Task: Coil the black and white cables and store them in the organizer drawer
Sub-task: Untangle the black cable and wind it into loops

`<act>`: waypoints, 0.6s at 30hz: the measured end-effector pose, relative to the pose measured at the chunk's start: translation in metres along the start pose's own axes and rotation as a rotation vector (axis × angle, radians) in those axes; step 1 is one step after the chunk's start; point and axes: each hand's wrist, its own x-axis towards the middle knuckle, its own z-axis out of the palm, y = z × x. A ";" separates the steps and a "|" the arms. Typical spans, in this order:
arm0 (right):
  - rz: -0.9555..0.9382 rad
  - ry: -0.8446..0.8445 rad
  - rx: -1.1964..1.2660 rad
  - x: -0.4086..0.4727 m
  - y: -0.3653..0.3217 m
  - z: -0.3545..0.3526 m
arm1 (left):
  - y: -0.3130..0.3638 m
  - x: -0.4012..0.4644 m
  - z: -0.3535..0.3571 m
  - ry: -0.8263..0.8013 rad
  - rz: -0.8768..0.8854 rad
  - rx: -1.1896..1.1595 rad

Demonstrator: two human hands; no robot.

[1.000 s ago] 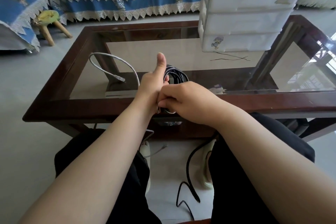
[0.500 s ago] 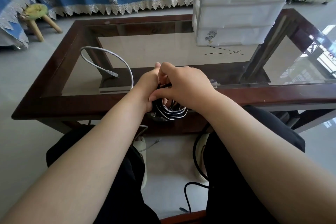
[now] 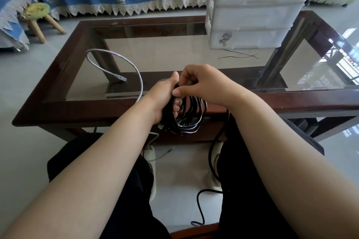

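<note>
The fingers [image 3: 175, 107] of the left hand [image 3: 162, 99] are wrapped through a bundle of loops of the black cable [image 3: 189, 120], clamping them at centre frame just over the near rail of the glass-topped table [image 3: 64, 68]. The right hand [image 3: 202, 85] is curled over the top of the same bundle, thumb and forefinger pinched narrow on a strand where the loops gather. A loose tail of black cable runs down past the right knee to the floor at lower centre. The white cable [image 3: 136, 70] lies uncoiled on the glass, left of centre, its plug resting near the middle of its arc. The organizer drawer [image 3: 248, 39] stands at upper right, all drawers shut.

The black cable looks light, flexible and a little springy, so the loops would likely fan open if released; holding across all strands at one point seems safest. The white cable looks similar and could be taken near its plug.
</note>
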 end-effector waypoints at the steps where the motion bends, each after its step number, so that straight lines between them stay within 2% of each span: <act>1: 0.006 0.022 -0.038 0.001 0.001 0.002 | -0.001 0.000 -0.001 -0.012 -0.006 -0.004; 9: 0.076 0.090 -0.295 -0.001 0.001 0.008 | -0.004 0.000 0.000 -0.019 -0.053 -0.068; 18: 0.053 0.185 -0.370 -0.007 -0.001 0.012 | 0.000 -0.004 0.000 -0.063 -0.013 -0.050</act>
